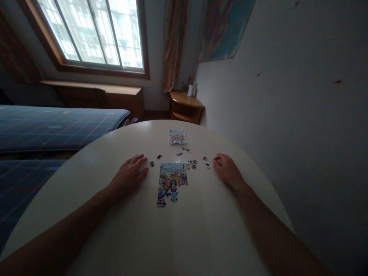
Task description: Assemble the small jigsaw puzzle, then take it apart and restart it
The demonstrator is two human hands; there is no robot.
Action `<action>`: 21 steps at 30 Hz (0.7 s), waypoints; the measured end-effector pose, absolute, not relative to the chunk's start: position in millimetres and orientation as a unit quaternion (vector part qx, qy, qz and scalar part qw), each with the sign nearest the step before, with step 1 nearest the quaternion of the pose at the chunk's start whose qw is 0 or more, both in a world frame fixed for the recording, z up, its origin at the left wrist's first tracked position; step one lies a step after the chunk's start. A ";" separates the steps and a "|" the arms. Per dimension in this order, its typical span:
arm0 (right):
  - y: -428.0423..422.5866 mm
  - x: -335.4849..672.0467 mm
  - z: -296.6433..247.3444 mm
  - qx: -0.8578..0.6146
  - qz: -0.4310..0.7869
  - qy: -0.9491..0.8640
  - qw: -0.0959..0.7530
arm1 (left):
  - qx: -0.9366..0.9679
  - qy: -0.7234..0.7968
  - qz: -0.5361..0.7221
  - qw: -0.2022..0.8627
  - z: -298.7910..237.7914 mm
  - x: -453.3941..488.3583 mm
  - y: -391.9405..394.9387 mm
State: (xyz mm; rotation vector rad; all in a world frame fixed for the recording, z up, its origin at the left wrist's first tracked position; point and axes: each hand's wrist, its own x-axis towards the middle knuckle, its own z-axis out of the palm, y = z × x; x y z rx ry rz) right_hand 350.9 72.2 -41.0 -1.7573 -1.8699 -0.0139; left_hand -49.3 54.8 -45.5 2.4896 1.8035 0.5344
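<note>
A partly joined jigsaw puzzle (pixel 172 174) lies on the round white table, its top rows filled and its lower right side ragged. My left hand (pixel 130 172) rests palm down to its left, fingers apart and holding nothing, close to a loose puzzle piece (pixel 152 164). On the other side my right hand (pixel 227 168) rests with curled fingers, and whatever may be inside them is hidden. Two loose pieces (pixel 205 158) lie just left of that hand. A small cluster of puzzle pieces (pixel 192 165) sits by the puzzle's upper right edge.
A small printed picture sheet (pixel 176 137) lies at the far part of the white table (pixel 195 230). More pieces (pixel 179 154) are scattered before it. A plaid mattress (pixel 57 126) stands left, a wooden corner shelf (pixel 186 100) behind, and a wall (pixel 287 115) along the right.
</note>
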 end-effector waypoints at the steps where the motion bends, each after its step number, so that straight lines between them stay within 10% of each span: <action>1: 72.0 350.6 -40.5 -0.658 -0.007 -0.698 0.283 | 0.798 0.579 0.169 0.011 -45.1 -49.2 54.6; 21: 41.8 313.1 -8.6 -0.582 0.095 -0.774 0.230 | 0.794 0.585 0.165 0.009 -44.3 -46.6 55.3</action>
